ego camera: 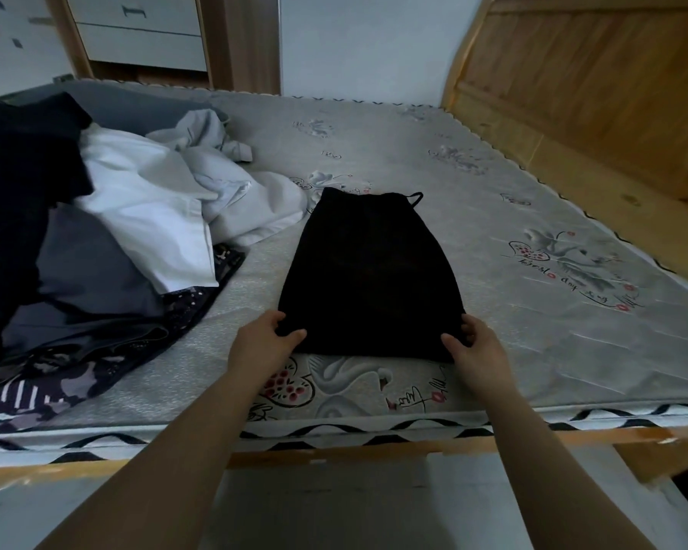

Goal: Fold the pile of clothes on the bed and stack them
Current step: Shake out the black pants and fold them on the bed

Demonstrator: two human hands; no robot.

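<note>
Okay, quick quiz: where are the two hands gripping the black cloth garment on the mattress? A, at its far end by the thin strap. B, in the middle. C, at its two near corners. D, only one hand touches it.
C: the left hand and right hand each pinch a near corner of the black cloth garment.

A bare grey mattress (pixel 473 216) fills the bed, quilted, printed with swans, red hearts and looping script. Black-and-white zigzag trim (pixel 374 428) runs along its near edge. Under that edge sits the pale wooden bed frame (pixel 334 454). Along the bed's right edge rises a slatted wooden headboard (pixel 596 85), warm and knotty. Past the far left corner stands a cabinet with white drawers (pixel 140 29) in a wood surround, a dark handle on the upper one. A plain white wall (pixel 358 45) closes the far edge.
</note>
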